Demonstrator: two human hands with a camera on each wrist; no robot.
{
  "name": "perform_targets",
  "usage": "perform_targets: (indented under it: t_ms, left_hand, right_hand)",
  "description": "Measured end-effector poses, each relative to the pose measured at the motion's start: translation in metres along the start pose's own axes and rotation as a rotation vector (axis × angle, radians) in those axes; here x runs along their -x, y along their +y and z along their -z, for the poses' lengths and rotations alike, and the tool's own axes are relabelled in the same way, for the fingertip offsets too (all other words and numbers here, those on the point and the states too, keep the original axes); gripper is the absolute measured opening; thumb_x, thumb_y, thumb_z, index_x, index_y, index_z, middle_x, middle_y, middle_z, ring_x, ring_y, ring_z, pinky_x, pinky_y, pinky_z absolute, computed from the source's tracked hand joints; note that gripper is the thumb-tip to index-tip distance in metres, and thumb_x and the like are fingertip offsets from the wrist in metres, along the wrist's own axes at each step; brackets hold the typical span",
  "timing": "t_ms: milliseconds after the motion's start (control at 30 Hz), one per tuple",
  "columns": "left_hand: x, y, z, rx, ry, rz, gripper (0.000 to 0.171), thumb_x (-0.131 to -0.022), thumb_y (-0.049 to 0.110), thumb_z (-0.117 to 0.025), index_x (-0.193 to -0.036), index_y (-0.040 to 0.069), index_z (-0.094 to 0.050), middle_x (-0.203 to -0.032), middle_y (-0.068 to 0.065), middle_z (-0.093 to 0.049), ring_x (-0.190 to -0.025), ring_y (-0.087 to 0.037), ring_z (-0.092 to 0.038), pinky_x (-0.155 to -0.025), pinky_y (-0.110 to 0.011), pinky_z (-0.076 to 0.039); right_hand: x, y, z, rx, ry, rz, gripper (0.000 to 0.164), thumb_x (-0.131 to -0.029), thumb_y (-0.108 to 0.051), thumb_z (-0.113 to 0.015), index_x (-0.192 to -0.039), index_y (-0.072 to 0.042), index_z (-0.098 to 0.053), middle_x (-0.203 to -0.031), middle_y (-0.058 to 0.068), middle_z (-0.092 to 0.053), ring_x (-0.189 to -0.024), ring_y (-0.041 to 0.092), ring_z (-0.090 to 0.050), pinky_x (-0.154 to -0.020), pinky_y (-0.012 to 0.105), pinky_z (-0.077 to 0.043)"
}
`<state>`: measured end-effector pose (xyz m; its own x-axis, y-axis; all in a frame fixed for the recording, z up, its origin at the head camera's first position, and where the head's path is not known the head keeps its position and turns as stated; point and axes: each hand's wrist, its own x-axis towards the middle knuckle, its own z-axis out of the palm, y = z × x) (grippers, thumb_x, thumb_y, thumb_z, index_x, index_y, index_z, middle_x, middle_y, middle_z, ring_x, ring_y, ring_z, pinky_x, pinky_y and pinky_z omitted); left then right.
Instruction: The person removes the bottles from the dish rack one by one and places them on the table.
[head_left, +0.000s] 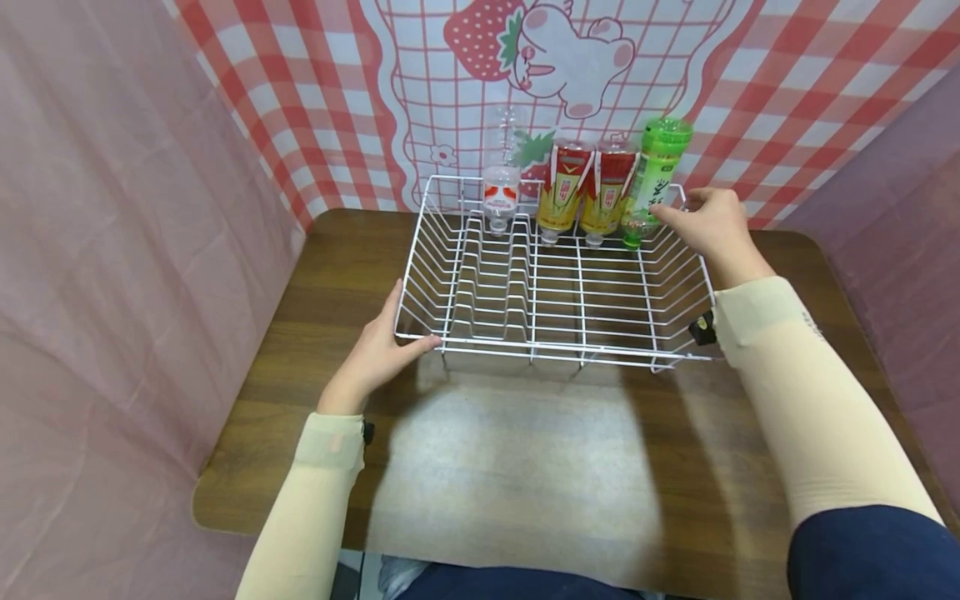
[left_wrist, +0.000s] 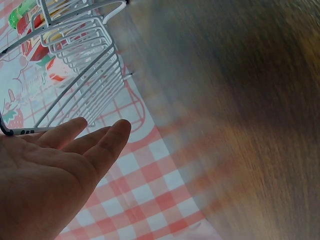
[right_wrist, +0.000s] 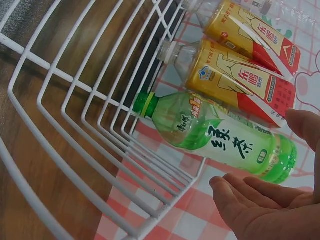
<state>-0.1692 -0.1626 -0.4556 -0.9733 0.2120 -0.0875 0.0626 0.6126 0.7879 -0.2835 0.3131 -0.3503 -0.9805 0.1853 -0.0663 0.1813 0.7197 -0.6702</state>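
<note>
A white wire dish rack sits on the wooden table. My left hand rests against its front left corner, thumb along the front rim; in the left wrist view the fingers look fairly straight beside the wires. Upside down along the rack's back lean a green tea bottle, two red-and-yellow drink bottles and a clear bottle with a red-and-white label. Just right of the green tea bottle is my right hand, its thumb and fingers spread apart around the bottle's base end without gripping it.
A checked red-and-white cloth with strawberry and cartoon prints hangs behind the rack. Pinkish curtains flank the table on both sides. The brown wooden tabletop extends in front of the rack, with a bright patch of light on it.
</note>
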Motion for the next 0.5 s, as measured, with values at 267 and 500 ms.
perform_targets:
  t_ms: [267, 500]
  left_hand:
    - [-0.0008, 0.0008, -0.0007, 0.0, -0.002, -0.016, 0.113, -0.089, 0.055, -0.074, -0.164, 0.027, 0.005, -0.168, -0.009, -0.012, -0.148, -0.034, -0.022, -0.117, -0.056, -0.023]
    - [-0.0002, 0.0001, -0.0004, 0.012, 0.0, -0.006, 0.113, -0.089, 0.052, -0.075, -0.164, 0.027, 0.005, -0.168, -0.008, -0.011, -0.149, -0.033, -0.021, -0.117, -0.055, -0.022]
  right_hand:
    - [-0.0036, 0.0002, -0.0036, 0.02, 0.01, 0.0, 0.094, -0.091, -0.059, -0.064, -0.152, 0.008, -0.038, -0.146, 0.029, -0.047, -0.135, 0.043, -0.039, -0.107, 0.058, -0.04]
    - [-0.005, 0.0025, -0.0081, 0.028, 0.006, 0.009, 0.09, -0.092, -0.059, -0.063, -0.148, 0.009, -0.044, -0.14, 0.029, -0.051, -0.126, 0.042, -0.044, -0.102, 0.057, -0.044]
